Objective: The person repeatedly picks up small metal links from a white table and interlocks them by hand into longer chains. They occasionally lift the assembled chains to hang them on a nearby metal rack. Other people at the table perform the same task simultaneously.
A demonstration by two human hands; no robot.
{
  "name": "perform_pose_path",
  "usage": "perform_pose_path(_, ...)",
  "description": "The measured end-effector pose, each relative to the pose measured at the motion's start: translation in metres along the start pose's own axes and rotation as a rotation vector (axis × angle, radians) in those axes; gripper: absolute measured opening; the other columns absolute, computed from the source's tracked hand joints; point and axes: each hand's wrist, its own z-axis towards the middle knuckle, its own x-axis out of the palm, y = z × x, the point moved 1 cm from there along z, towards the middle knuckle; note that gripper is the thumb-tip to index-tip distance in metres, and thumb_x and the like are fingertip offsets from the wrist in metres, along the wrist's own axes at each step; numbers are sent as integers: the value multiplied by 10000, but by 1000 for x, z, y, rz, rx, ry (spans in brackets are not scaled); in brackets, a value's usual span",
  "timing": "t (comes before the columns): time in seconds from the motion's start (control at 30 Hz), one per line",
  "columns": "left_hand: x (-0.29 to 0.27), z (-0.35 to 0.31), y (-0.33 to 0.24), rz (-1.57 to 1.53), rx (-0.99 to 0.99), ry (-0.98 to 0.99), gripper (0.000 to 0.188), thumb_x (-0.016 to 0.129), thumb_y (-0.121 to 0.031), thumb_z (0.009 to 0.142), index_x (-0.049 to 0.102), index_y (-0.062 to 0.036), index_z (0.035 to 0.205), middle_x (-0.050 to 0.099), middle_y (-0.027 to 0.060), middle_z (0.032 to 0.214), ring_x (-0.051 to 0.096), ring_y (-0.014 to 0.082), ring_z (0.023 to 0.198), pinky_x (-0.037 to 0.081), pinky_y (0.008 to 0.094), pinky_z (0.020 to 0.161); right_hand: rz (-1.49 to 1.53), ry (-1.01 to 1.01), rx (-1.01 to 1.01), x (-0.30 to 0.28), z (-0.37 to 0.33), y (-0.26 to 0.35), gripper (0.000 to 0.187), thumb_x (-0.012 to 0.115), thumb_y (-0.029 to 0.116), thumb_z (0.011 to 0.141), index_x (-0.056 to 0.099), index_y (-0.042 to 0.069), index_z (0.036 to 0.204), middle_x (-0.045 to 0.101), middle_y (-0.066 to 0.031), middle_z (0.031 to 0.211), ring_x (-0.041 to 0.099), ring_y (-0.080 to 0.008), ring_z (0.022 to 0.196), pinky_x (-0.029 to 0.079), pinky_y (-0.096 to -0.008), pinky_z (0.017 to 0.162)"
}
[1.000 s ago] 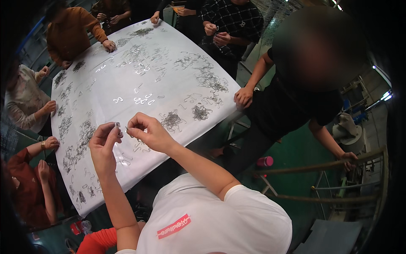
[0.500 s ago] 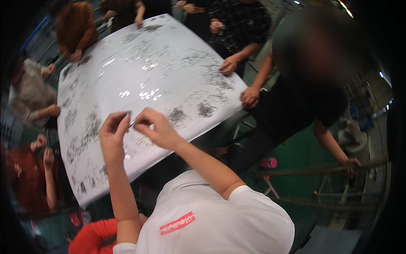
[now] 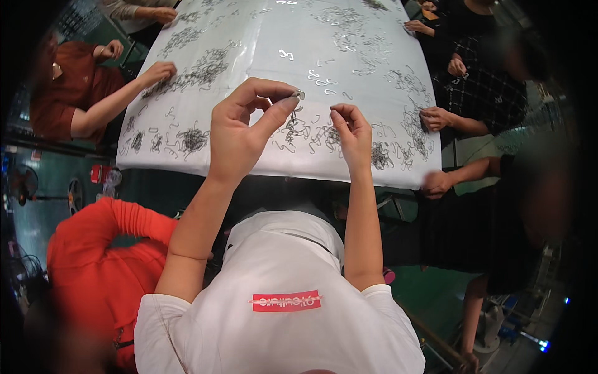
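My left hand (image 3: 240, 128) is raised over the near part of the white-covered table (image 3: 261, 68). Its thumb and forefinger pinch a small shiny metal hook (image 3: 300, 95), most of which the fingertips hide. To its right, my right hand (image 3: 355, 138) hovers with thumb and forefinger drawn together; whether anything tiny is between them I cannot make out. Below and between the hands lie many thin S-shaped metal hooks (image 3: 296, 132) in loose clusters. A denser dark heap of hooks (image 3: 193, 140) lies left of my left wrist, another pile (image 3: 381, 156) beside my right wrist.
Brighter, larger curved pieces (image 3: 322, 80) lie mid-table. A person in dark red (image 3: 81, 93) reaches onto the left side; a person in red (image 3: 106, 249) is close at my left. Along the right edge are several people's hands (image 3: 436, 118), and a forearm (image 3: 470, 171) rests near the right corner.
My view has turned, so the table now lies straight ahead. My hands have moved apart; before, their fingertips were nearly together.
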Motion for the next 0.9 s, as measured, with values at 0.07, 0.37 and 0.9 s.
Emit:
perform_pose_path(0.07,-7,-6,-7,72,42,-14,125,676,12,820,668,-8,943,654,19,872,537,59,729,432,196,661,-232,58,85,-4,7,-46,135,625,107,874,659,32,982,673,-61,906,615,-142,766,475,-272,686)
perform_pose_path(0.37,-29,-60,-5,159,145,-73,186,650,107,762,642,23,927,613,78,867,557,140,785,438,243,723,-983,350,-17,43,22,-142,120,593,158,862,686,103,916,623,-88,938,624,-291,885,499,-414,743)
perform_pose_path(0.9,-21,-129,37,202,50,-221,281,683,136,661,656,-28,887,640,64,845,583,218,783,472,313,691,-1187,669,-11,82,85,-148,162,657,247,803,709,111,872,664,-96,943,646,-290,855,504,-409,752)
